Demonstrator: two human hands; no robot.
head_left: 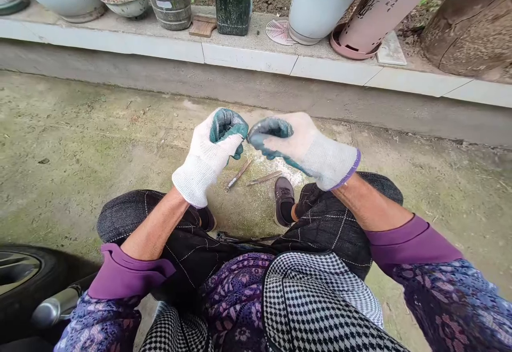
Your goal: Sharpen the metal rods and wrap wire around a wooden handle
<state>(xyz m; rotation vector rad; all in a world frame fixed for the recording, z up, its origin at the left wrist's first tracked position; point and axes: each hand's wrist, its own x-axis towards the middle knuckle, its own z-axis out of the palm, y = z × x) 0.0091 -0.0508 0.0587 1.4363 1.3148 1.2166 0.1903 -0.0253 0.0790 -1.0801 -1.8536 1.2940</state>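
The head view is showing a person's two gloved hands meeting above the ground (100,128), between the spread knees. The left hand (210,152) is curling its fingers inward, the thumb pressing near the fingertips, and it seems to be pinching a small thin piece (247,139), which is lying just where the two hands are almost touching. The right hand (298,138) is bending its fingers in the same closed manner, its tips pointing to the left hand; blur is covering them, so one cannot tell whether they are gripping the piece too. Below, two slender sticks (239,175) are resting on the ground beside a shoe (285,197), near some pale crumbs (294,168). Potted plants are standing on the tiled ledge (248,57) ahead. The step in hand is appearing to be fine fingertip work on this piece; the next move is probably calling for a steady left pinch and careful right fingertips.
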